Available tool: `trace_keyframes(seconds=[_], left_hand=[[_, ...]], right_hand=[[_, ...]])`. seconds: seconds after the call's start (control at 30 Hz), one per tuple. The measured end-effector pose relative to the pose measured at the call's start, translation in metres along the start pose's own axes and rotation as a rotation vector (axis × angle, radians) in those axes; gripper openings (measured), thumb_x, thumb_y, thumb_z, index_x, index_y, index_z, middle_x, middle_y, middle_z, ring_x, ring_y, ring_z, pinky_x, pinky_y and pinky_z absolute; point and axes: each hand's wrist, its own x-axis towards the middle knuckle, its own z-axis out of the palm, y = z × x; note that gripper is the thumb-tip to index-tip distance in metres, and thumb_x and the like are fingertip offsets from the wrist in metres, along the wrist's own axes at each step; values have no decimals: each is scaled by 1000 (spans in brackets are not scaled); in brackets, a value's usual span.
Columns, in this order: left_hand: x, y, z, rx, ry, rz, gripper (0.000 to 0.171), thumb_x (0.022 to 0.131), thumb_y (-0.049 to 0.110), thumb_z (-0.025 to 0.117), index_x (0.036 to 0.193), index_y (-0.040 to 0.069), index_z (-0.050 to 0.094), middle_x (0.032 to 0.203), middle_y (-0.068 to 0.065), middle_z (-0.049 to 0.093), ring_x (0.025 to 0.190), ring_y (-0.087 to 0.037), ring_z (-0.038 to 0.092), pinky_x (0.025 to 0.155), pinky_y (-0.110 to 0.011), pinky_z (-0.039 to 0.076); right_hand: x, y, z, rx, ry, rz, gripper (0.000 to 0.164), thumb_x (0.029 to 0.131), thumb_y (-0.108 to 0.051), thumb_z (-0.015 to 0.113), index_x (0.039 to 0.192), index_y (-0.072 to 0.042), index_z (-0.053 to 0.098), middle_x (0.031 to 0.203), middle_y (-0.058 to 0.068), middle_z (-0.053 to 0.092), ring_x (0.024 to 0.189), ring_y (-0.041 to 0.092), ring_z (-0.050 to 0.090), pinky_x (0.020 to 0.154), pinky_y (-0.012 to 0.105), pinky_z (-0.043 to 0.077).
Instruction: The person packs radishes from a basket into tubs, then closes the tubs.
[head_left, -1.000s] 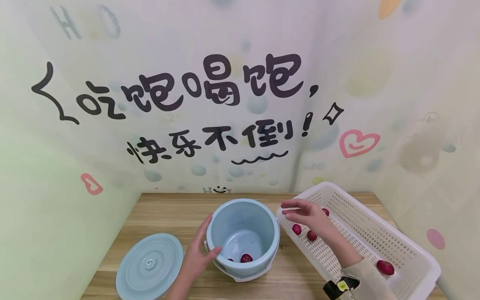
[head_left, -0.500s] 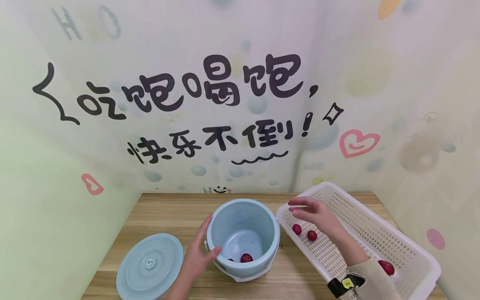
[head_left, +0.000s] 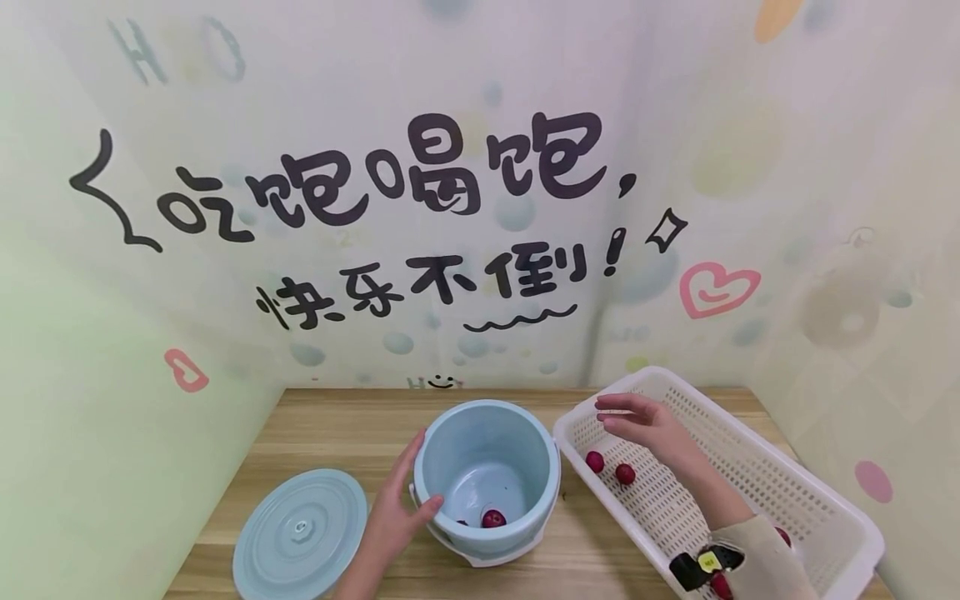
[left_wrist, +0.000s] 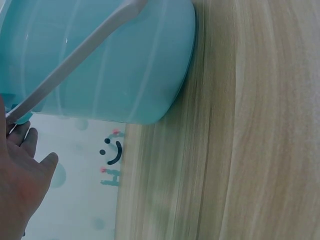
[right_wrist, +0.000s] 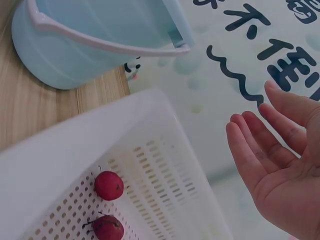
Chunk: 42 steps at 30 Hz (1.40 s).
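Observation:
My left hand [head_left: 390, 508] grips the left side of the light blue bucket [head_left: 487, 546], its thumb at the rim and the other fingers spread along the outer wall. In the left wrist view, the fingertips lie close to the end of the white handle [left_wrist: 75, 60]. A small red apple [head_left: 493, 518] lies on the bucket's floor, with a bit of another red thing at its left. My right hand [head_left: 660, 433] hovers over the white perforated basket [head_left: 832, 512], fingers loosely extended and holding nothing. Below it, small red apples [right_wrist: 108, 185] with thin stems lie in the basket.
A light blue round lid [head_left: 300, 533] lies on the wooden table [head_left: 352, 417], left of the bucket. More red fruit [head_left: 722, 586] shows around the right forearm at the basket's near end. Behind the table rises a printed wall [head_left: 465, 350].
My right hand has moved rightward, away from the bucket and further over the basket. My left hand and the bucket have stayed in place.

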Motion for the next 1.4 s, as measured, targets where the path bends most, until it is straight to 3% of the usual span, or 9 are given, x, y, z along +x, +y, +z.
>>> trace_keyframes(seconds=[0.2,0.43,0.63,0.73,1.2,1.3,1.4], left_hand=[[-1,0,0,4,1,-10,88,78,28,77,155,20,36,158,-10,42,142,-45,39,110,-70,35],[-1,2,0,8,-4,-34,88,78,28,78,155,23,36,158,-9,42,143,-44,39,110,-71,35],[0,4,0,16,-9,-47,88,78,28,77,155,24,36,159,-9,41,143,-44,39,109,-72,35],[0,4,-1,18,-8,-42,88,79,28,77,155,23,36,159,-9,41,142,-45,39,108,-73,36],[-1,5,0,13,-4,-19,88,78,27,78,155,19,36,158,-10,41,142,-45,39,109,-72,35],[-1,4,-1,13,-4,-19,88,79,28,78,155,19,36,159,-10,41,142,-45,39,109,-73,34],[-1,4,-1,12,-3,-20,88,79,28,77,155,19,36,159,-9,41,142,-45,38,109,-73,34]], right_hand=[[-1,8,-8,-23,21,-4,41,96,-21,65,131,-1,59,131,29,61,106,-2,67,89,16,54],[0,22,-15,2,31,15,42,97,-20,64,133,1,58,125,12,68,102,-3,67,88,16,55],[-1,33,-19,-19,48,34,44,97,-22,64,134,0,57,134,30,59,103,-6,65,88,19,55],[-1,38,-21,-27,56,50,45,97,-24,64,134,0,57,135,30,58,102,-7,65,89,20,56],[1,70,-31,1,76,47,44,97,-18,65,132,6,57,118,2,71,99,-4,66,85,18,57],[1,76,-30,-13,87,59,43,96,-17,65,132,6,58,118,7,71,98,-1,67,84,19,57],[1,81,-29,-37,87,86,44,96,-18,65,132,6,57,126,25,65,99,0,67,84,19,56]])
